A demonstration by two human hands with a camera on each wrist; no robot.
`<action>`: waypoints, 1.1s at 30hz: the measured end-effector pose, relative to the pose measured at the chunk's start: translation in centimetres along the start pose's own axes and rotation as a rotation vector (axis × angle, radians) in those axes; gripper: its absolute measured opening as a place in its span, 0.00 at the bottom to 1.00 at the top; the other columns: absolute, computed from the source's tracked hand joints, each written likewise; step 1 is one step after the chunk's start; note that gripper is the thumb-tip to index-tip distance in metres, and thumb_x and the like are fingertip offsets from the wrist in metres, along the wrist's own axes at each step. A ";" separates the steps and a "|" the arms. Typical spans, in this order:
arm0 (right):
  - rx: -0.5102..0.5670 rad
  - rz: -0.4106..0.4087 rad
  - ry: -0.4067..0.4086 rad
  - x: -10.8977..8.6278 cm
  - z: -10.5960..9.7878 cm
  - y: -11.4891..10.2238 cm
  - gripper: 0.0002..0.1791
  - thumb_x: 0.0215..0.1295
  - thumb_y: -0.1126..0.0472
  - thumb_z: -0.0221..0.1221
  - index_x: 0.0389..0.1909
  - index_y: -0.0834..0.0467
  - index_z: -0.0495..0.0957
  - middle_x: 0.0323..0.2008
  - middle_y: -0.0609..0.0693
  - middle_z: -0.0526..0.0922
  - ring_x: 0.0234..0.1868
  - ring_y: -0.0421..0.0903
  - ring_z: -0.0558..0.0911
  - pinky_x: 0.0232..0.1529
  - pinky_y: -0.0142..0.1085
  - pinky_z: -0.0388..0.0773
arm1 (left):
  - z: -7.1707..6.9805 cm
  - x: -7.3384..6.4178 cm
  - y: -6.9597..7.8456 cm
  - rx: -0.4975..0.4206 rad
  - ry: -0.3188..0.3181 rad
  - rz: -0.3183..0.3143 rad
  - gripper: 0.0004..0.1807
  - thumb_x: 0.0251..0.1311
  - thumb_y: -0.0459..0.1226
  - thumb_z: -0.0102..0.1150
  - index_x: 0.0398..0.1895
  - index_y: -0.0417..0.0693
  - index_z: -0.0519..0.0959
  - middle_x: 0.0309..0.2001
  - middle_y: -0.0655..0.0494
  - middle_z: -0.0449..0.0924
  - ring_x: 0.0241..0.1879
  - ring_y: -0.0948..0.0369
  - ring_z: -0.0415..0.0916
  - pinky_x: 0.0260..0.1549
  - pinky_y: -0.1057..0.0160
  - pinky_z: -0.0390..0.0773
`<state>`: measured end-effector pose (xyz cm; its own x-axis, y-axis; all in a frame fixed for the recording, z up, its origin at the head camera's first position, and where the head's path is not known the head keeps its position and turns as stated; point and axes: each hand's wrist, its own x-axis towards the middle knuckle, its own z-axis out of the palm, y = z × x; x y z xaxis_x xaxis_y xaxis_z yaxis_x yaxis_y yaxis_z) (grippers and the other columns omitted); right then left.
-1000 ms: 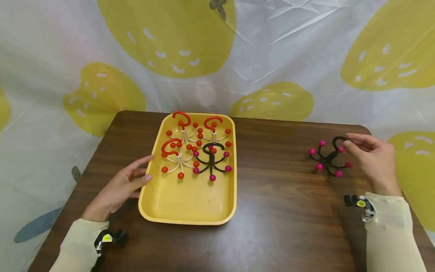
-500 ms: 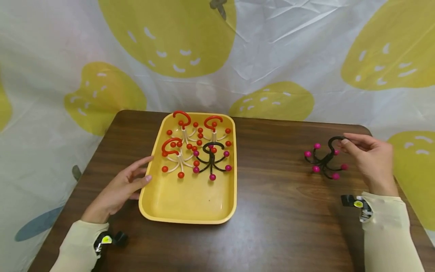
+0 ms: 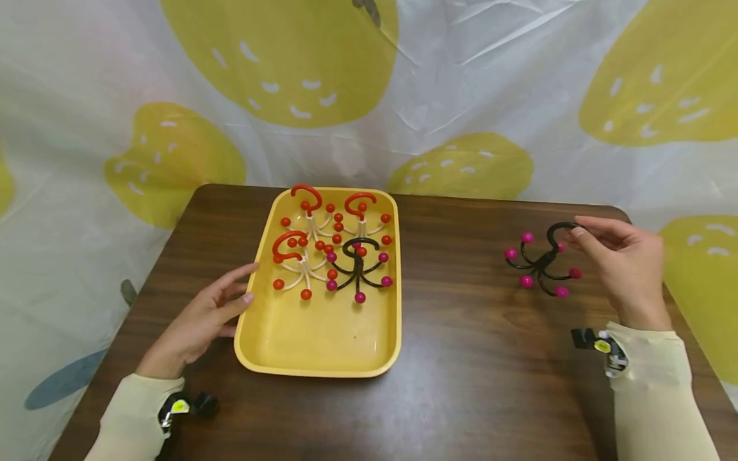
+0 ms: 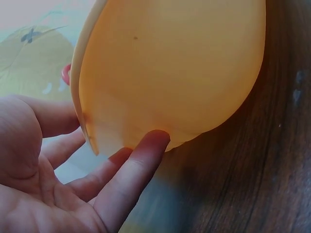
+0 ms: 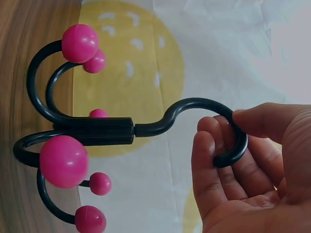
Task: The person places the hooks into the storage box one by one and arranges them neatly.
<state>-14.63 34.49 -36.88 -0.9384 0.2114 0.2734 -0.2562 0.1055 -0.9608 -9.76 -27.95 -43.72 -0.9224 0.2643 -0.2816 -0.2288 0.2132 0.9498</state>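
In the head view, my right hand pinches the curved top of a black multi-arm hanging hook with pink ball tips, held at the right side of the table. The right wrist view shows thumb and fingers on the bend of the hook. My left hand touches the left side of a yellow tray, fingers loosely extended. In the left wrist view, fingertips meet the outer wall of the tray. Inside the tray stand another black hook with pink balls and three white hooks with red tops and balls.
The brown wooden table carries the tray left of its middle. Bare tabletop lies between the tray and the right hand. A cloth with yellow fruit shapes hangs directly behind the table.
My right hand has moved slightly left, carrying the black hanging hook with it. The left hand stays at the tray's side, and the tray's contents look the same.
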 end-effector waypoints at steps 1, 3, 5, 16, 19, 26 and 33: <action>0.018 -0.010 -0.016 0.0 0.4 0.0 0.17 0.64 0.73 0.70 0.53 0.72 0.85 0.34 0.47 0.94 0.33 0.38 0.92 0.39 0.24 0.85 | -0.1 0.0 0.0 -0.002 0.003 0.002 0.36 0.81 0.42 0.54 0.86 0.58 0.54 0.73 0.29 0.64 0.52 0.52 0.86 0.41 0.46 0.90; 0.016 -0.029 -0.038 -0.1 1.2 0.0 0.17 0.64 0.73 0.70 0.54 0.72 0.85 0.35 0.47 0.94 0.33 0.38 0.92 0.39 0.24 0.85 | -0.2 -0.1 -0.1 -0.006 0.004 0.002 0.36 0.81 0.42 0.54 0.86 0.58 0.54 0.72 0.29 0.64 0.53 0.52 0.86 0.41 0.46 0.90; 0.012 -0.040 -0.058 -0.4 1.9 -0.1 0.17 0.65 0.74 0.70 0.54 0.74 0.84 0.35 0.48 0.94 0.34 0.38 0.92 0.39 0.24 0.86 | -0.2 0.0 -0.3 -0.013 -0.002 0.000 0.36 0.81 0.41 0.54 0.86 0.57 0.54 0.72 0.29 0.64 0.53 0.51 0.86 0.41 0.46 0.90; -0.002 -0.128 -0.165 -1.0 5.1 -1.8 0.16 0.66 0.75 0.68 0.53 0.78 0.83 0.36 0.51 0.94 0.36 0.40 0.93 0.43 0.26 0.87 | -0.2 0.1 -0.4 -0.023 0.000 -0.002 0.35 0.82 0.42 0.53 0.86 0.58 0.53 0.73 0.28 0.64 0.54 0.51 0.85 0.41 0.45 0.90; -0.016 -0.155 -0.182 -1.2 5.6 -2.5 0.15 0.66 0.76 0.67 0.52 0.78 0.83 0.36 0.50 0.94 0.36 0.40 0.92 0.43 0.26 0.86 | -0.2 0.1 -0.2 -0.017 0.000 -0.008 0.36 0.82 0.42 0.53 0.86 0.59 0.53 0.73 0.27 0.65 0.54 0.50 0.86 0.42 0.46 0.90; -0.022 -0.206 -0.253 -1.9 6.7 -3.5 0.14 0.65 0.78 0.66 0.51 0.78 0.83 0.37 0.52 0.94 0.37 0.40 0.92 0.40 0.25 0.86 | -0.1 0.1 0.1 -0.016 -0.007 -0.013 0.35 0.82 0.41 0.52 0.86 0.59 0.53 0.73 0.27 0.64 0.55 0.49 0.85 0.42 0.46 0.90; -0.037 -0.250 -0.300 -2.2 8.4 -4.6 0.13 0.64 0.79 0.66 0.49 0.77 0.84 0.38 0.50 0.94 0.36 0.38 0.92 0.35 0.24 0.84 | -0.1 -0.1 0.0 -0.003 0.009 -0.027 0.36 0.81 0.44 0.54 0.86 0.60 0.53 0.73 0.28 0.65 0.54 0.50 0.85 0.42 0.46 0.90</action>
<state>-13.35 25.33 -33.48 -0.8754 -0.1182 0.4687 -0.4825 0.1536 -0.8624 -9.68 -28.06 -43.65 -0.9186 0.2501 -0.3060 -0.2546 0.2177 0.9422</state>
